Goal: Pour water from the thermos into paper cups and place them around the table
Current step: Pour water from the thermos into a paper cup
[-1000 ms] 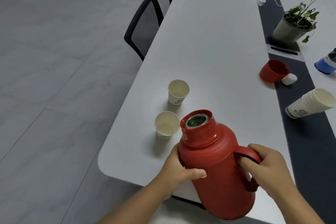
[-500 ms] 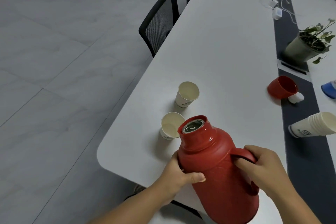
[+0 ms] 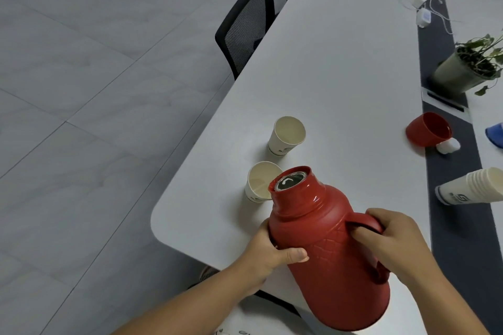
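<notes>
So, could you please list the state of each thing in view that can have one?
thermos: uncapped, tilted toward the near cup, held off the table.
near paper cup: upright, a little water inside.
far paper cup: upright, looks empty.
red cap: off, on its side.
white stopper: out, beside the cap.
cup stack: lying on its side.
left hand: gripping the body.
right hand: gripping the handle.
</notes>
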### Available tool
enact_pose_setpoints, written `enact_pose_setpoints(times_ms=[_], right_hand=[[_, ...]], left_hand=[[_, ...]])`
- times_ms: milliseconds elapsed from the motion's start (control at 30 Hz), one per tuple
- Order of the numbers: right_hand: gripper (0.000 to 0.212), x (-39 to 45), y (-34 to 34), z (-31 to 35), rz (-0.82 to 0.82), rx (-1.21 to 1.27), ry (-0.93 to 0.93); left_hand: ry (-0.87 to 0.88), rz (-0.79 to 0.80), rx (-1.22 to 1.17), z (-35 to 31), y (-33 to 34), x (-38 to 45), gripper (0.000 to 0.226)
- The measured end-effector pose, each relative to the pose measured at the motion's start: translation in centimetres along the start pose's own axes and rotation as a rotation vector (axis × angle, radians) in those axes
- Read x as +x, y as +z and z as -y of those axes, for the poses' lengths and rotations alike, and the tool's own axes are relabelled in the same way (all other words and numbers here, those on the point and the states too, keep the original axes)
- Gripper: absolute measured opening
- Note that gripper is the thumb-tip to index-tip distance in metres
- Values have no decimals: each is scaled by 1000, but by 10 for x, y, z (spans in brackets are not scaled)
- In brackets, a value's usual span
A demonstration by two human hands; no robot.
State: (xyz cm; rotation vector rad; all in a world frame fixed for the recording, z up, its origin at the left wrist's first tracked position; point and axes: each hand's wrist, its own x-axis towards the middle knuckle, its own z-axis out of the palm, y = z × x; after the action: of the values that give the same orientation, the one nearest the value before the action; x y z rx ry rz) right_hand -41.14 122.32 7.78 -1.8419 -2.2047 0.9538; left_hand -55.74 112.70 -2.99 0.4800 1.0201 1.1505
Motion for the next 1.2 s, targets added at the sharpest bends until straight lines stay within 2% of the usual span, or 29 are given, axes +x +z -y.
enact_pose_setpoints(times_ms=[200, 400, 800, 933, 1067, 1200], right_hand=[[23, -1, -1, 1, 4, -19, -5], [27, -3, -2, 3, 8, -49, 7], [22, -3, -4, 0, 22, -63, 23], [23, -2, -4, 1, 20, -70, 20], [21, -2, -3, 1, 23, -75, 22], [19, -4, -2, -1, 20, -85, 33]], left_hand=[[4, 2, -8, 2, 1, 0, 79], [13, 7, -22, 5, 3, 0, 78], [33, 15, -50, 10, 5, 0, 68], [37, 35, -71, 8, 7, -1, 82], [34, 40, -86, 7, 8, -2, 83], [26, 36, -76, 11, 8, -4, 72]])
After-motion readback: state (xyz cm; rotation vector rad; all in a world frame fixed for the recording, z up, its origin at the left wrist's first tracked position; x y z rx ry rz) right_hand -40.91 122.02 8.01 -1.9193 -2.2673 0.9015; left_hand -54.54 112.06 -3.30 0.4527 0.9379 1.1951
